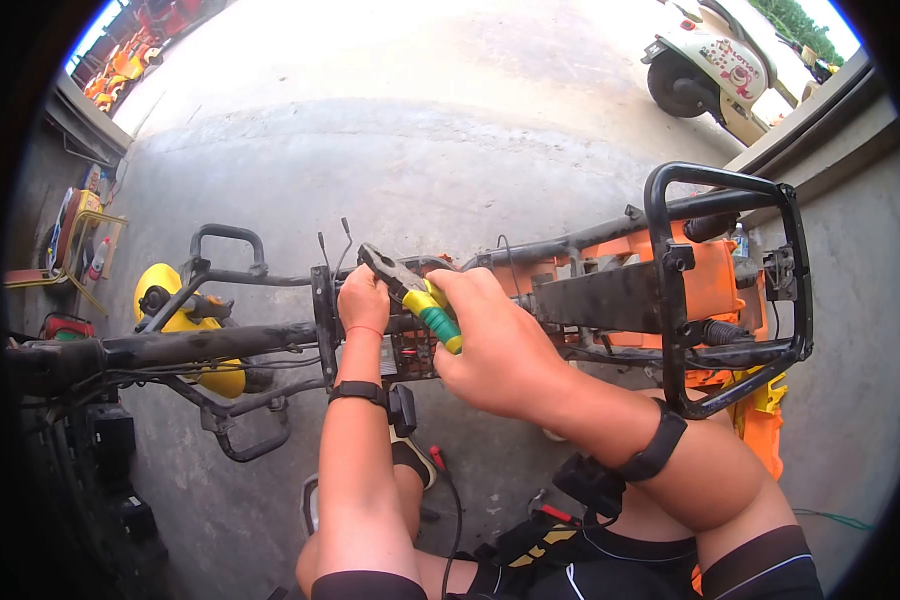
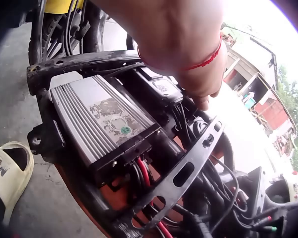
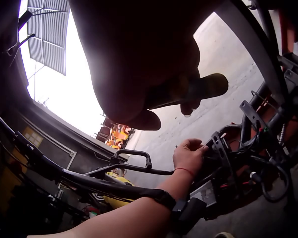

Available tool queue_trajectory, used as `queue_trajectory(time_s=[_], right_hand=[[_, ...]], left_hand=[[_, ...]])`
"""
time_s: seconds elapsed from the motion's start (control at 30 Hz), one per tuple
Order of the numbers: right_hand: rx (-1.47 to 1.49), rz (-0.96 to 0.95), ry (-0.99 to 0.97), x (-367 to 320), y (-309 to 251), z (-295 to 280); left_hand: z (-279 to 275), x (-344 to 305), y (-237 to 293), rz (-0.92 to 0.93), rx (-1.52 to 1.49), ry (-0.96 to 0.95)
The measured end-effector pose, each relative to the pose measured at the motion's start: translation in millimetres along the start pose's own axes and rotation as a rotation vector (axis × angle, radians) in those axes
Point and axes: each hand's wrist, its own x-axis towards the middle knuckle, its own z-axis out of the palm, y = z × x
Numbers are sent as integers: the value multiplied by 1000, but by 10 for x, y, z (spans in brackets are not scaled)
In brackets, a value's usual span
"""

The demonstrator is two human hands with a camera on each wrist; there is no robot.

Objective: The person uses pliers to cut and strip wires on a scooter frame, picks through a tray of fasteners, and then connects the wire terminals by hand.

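Note:
Pliers with yellow and green handles (image 1: 438,322) are gripped in the right hand (image 1: 500,345), their metal head pointing up and left, just above the left hand (image 1: 363,300). In the right wrist view the right hand (image 3: 144,64) is dark, with a handle end (image 3: 216,85) sticking out of it. The left hand, bent in at the fingers, is at the far side of a black vehicle frame (image 2: 186,171); what its fingertips touch is hidden. Beside it in the left wrist view lie a silver finned box (image 2: 102,116) and a smaller grey box (image 2: 161,88) with cables.
Red and black wires (image 2: 144,173) run under a slotted black bracket. A black tube rack (image 1: 803,270) rises at the right, over orange panels (image 1: 705,265). Yellow body parts (image 1: 175,300) are at the left. A white scooter (image 1: 720,60) stands beyond, on the concrete floor (image 1: 370,150).

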Motion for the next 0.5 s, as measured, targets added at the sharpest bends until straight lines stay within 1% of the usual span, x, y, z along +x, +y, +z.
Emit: queue_trajectory(time_s=[0.07,0.13,0.2,0.23,0.3,0.33,0.37,0.43,0.5], right_hand=[[-12,6,-5,-3,-12,-9],[-21,11,-11,-4,-25,-15],[-25,61,-8,0,-32,-25],[-25,60,-8,-1,-31,-25],[-14,115,10,2,-26,-18],[-14,114,10,7,-16,-13],[-25,100,18,11,-4,-5],[-34,86,23,15,-5,3],[-19,93,2,17,-22,-1]], left_hand=[[28,29,-84,22,10,-29],[-41,27,-16,42,22,-58],[-128,13,62,-1,-78,-137],[-122,12,42,-1,-77,-136],[-115,16,4,46,-182,-104],[-106,28,-7,6,-208,-111],[-95,29,-19,5,-208,-110],[-100,23,-15,-83,-196,-124],[-58,26,-37,-76,-174,-86]])
